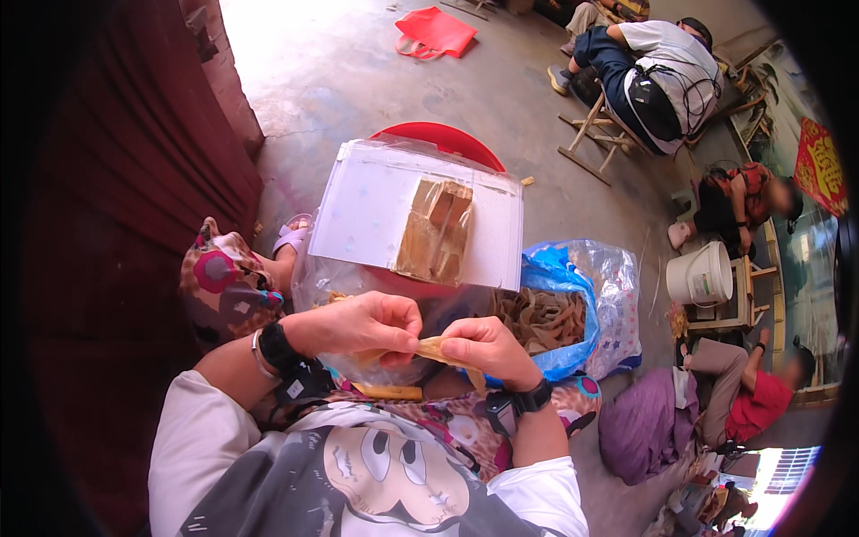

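Observation:
My left hand [376,327] and my right hand [485,347] both pinch a thin, pale tan strip [431,347] above my lap, with part of it dangling below the right fingers. Just beyond them a white board [349,206] in clear plastic rests over a red basin [447,134] and carries a brown, light-streaked block of material [434,233]. To the right, an open blue plastic bag [573,351] holds many brown, crinkled strips [532,318]. A yellowish rod [389,391] lies across my lap below my hands.
A dark red curtain [134,224] hangs at left. A red tote bag [434,31] lies on the floor. Several people [662,89] sit at the right, near a white bucket [698,273], a wooden stool [743,300] and a purple sack [644,425].

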The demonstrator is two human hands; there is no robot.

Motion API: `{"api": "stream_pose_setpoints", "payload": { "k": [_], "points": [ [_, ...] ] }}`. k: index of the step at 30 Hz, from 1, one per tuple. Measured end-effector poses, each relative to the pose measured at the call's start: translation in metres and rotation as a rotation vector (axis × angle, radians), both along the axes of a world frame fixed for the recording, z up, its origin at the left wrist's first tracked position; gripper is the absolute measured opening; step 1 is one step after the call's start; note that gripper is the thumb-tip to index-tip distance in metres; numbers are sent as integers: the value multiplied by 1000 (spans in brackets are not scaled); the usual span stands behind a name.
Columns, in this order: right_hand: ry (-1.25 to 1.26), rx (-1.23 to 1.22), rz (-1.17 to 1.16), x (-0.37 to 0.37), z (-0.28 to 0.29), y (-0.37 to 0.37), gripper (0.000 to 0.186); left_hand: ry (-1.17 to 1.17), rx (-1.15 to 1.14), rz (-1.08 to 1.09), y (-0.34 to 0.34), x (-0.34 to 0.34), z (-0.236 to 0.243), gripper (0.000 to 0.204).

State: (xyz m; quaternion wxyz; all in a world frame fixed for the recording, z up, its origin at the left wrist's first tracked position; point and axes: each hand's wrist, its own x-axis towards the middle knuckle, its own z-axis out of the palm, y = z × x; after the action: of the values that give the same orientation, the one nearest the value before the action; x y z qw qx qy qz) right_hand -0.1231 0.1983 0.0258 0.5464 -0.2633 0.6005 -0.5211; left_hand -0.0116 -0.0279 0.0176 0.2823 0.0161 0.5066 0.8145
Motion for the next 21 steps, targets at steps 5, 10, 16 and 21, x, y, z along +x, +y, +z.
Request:
{"api": "stream_pose_setpoints", "payload": {
  "k": [5, 10, 16, 21],
  "points": [
    [-16, 12, 21, -4, -1, 3, 20, 237, -375, -34, -10, -2, 15, 7],
    [-431, -156, -86, -28, 3, 36, 26, 179, -108, 129, -15, -1, 4, 19],
    [-206, -387, -180, -9, -8, 15, 52, 159, 72, 320, 12, 0, -18, 16],
    [-381, -493, -521, 8, -9, -4, 35, 312, -107, 192, 30, 1, -25, 15]
  ]
}}
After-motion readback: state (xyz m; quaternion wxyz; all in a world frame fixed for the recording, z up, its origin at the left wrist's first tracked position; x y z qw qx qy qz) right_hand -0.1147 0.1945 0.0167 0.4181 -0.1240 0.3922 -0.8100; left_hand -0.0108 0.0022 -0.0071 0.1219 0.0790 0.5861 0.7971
